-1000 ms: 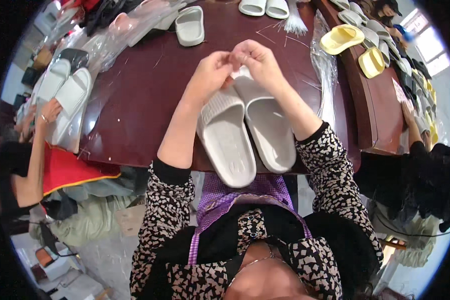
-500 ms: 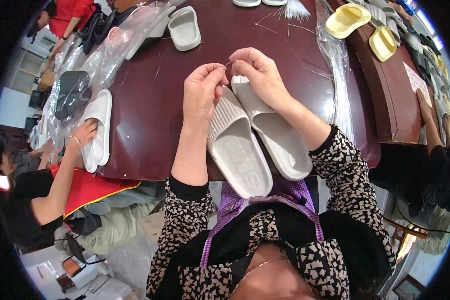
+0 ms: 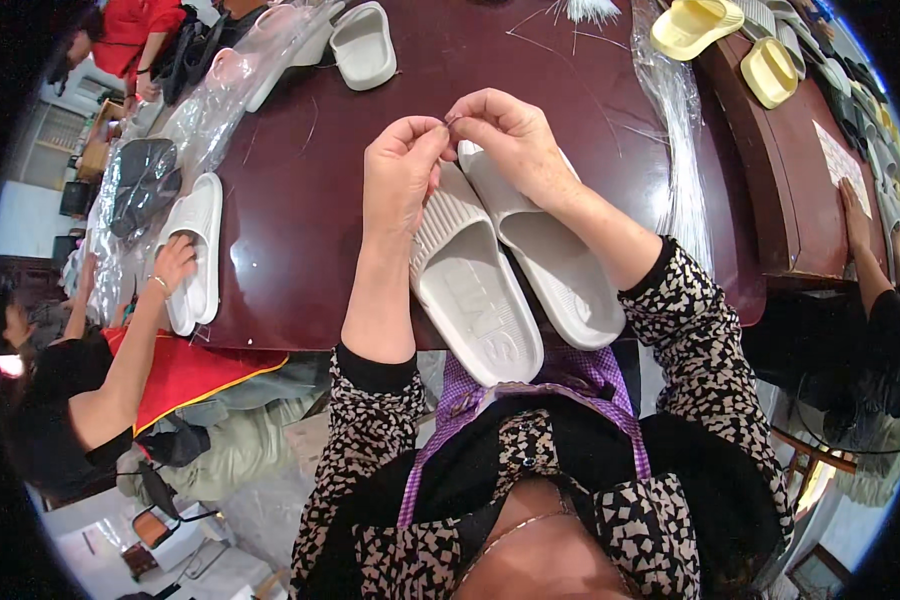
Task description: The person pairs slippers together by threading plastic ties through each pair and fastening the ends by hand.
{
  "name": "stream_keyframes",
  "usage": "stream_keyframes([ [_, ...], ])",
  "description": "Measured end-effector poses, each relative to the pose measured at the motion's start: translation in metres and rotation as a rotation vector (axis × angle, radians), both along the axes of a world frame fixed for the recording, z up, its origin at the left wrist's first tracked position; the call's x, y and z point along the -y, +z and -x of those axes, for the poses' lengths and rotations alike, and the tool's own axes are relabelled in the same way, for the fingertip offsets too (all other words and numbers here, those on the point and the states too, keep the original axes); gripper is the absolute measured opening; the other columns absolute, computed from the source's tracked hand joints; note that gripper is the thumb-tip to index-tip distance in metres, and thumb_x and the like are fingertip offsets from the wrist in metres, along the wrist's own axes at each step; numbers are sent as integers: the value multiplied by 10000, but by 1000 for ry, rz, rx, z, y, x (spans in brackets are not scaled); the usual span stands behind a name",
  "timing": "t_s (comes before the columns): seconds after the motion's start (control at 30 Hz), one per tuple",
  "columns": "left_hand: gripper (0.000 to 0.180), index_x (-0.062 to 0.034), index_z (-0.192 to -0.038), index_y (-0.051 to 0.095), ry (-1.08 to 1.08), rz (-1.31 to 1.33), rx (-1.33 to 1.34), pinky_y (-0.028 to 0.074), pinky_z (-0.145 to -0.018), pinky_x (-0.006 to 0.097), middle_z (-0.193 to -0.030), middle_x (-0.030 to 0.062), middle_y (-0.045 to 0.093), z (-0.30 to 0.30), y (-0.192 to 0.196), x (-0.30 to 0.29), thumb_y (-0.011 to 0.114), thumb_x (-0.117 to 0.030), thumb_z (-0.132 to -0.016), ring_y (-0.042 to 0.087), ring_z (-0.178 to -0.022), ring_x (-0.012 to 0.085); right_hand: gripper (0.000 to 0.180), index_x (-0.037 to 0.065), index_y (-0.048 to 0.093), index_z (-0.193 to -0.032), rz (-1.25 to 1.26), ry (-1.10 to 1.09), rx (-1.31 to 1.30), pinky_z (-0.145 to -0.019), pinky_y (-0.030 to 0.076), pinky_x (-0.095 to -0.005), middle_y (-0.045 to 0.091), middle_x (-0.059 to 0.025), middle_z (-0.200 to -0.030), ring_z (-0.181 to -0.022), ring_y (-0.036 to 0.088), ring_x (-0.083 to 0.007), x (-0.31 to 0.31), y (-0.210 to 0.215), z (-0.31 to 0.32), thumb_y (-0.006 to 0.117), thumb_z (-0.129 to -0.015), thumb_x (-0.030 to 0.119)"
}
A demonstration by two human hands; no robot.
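Left hand and right hand both pinched shut on a thin tie at the slippers' toe end, near counter front edge; slippers look light, soft foam; best held by the straps.

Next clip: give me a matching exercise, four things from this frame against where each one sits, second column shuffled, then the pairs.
Things:
1. pair of grey slippers
2. yellow slippers
3. single grey slipper
4. white slipper

Places:
A. far right of the table
B. under a co-worker's hand, left edge
C. soles up, below the person's left hand and right hand
D. far side, left of centre

Pairs: 1-C, 2-A, 3-D, 4-B
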State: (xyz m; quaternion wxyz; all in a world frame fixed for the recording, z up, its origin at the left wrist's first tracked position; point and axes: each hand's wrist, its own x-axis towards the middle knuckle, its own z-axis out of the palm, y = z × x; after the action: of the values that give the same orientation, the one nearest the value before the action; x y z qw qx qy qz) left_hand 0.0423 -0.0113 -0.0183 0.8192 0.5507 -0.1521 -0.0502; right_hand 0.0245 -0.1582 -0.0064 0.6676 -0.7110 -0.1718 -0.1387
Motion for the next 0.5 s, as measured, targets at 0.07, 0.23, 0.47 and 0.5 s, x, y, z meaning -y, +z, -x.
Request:
stream_keyframes([
  [0.07, 79, -17, -863, 616, 2, 12, 43, 293, -401, 142, -666, 11, 587, 0, 0, 0, 597, -94, -858, 415, -452, 1, 124, -5, 597, -968, 28, -5, -4, -786, 479, -234, 627, -37, -880, -855, 590, -94, -2, 3, 4, 569, -870, 66],
  [0.23, 79, -21, -881, 624, 63, -17, 106, 308, -423, 139, -672, -2, 587, 4, 2, -3, 611, -93, -850, 432, -485, -2, 130, -1, 600, -977, 83, -35, 2, -790, 479, -234, 632, -39, -886, -860, 592, -95, -2, 5, 6, 571, -868, 65],
  [0.47, 71, -10, -877, 619, 159, -13, 169, 348, -454, 148, -700, 0, 594, 5, 5, -6, 617, -72, -841, 465, -533, 11, 117, -2, 600, -961, 126, -67, 47, -774, 483, -236, 634, -39, -882, -848, 597, -101, -5, 2, 1, 571, -869, 64],
  [0.5, 71, -10, -877, 619, 160, -15, 167, 348, -454, 148, -700, 0, 594, 5, 5, -6, 617, -72, -841, 465, -533, 11, 115, -2, 600, -958, 144, -80, 57, -771, 484, -236, 635, -40, -881, -845, 598, -102, -5, 2, 1, 571, -869, 64],
])
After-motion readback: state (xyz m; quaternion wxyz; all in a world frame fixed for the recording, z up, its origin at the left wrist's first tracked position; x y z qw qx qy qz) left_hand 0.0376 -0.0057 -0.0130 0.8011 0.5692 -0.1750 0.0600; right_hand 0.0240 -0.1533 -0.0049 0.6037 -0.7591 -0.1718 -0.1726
